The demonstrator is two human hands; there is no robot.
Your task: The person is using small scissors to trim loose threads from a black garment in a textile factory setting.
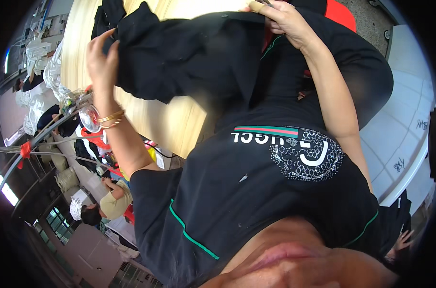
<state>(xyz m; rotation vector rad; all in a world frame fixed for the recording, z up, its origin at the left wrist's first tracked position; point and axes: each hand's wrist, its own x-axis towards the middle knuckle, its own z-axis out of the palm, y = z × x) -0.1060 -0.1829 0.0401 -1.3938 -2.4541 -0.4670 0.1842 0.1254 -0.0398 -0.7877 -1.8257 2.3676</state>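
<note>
A black garment (194,57) stretches between my hands, over the wooden table and toward my lap. At its left end my left hand (102,60) curls thumb and fingers round the cloth edge. My right hand (286,20) is closed beside the garment's right end, near the upper rim of the view. A slim dark object shows between its fingers, too cut off to name. A tan band wraps one of those fingers. Gold bangles (111,119) circle my left wrist.
The pale wooden table (179,127) extends under and beyond the garment. A red-orange item (341,15) lies at the upper right; a white panelled surface (395,129) stands to my right. At left are metal rods (40,133), cloth piles and a seated person (110,201).
</note>
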